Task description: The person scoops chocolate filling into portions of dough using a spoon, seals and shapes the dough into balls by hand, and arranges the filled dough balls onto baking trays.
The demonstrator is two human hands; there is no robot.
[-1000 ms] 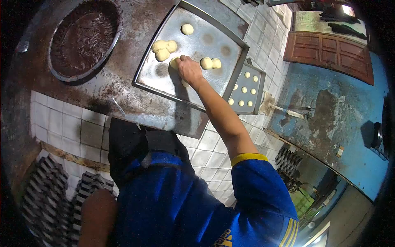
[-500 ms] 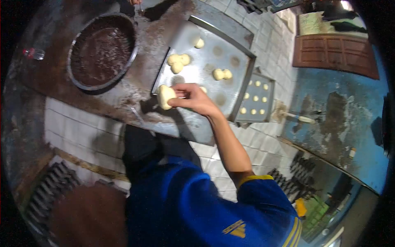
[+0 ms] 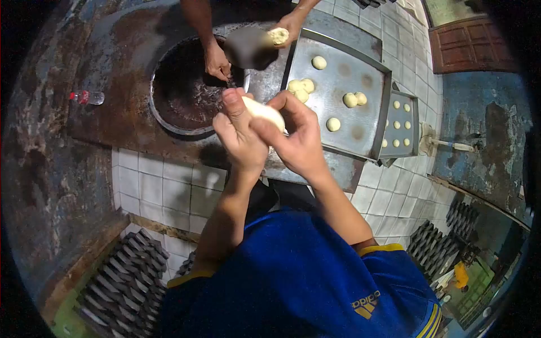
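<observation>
A pale piece of dough [image 3: 264, 114] is held up in front of me, stretched between both hands over the near edge of the table. My left hand [image 3: 243, 135] grips its left end, thumb pointing up. Around its right side, the fingers and thumb of my right hand [image 3: 298, 132] are closed. Just beyond lies a large round basin [image 3: 160, 115] with a dark brown filling [image 3: 189, 98]. To the right, a metal tray [image 3: 338, 53] carries several dough balls, among them a single one [image 3: 319, 62] and a cluster [image 3: 301, 90].
Across the table, a co-worker's hand [image 3: 217, 61] reaches into the basin; their other hand [image 3: 292, 25] holds an opened dough piece [image 3: 278, 36]. A second tray [image 3: 414, 141] with dough balls stands farther right. A plastic bottle [image 3: 90, 98] lies at the left.
My left hand has come into view and joined my right hand on the dough, which was in the right hand alone. The co-worker's hands now reach over the basin. The view has shifted.
</observation>
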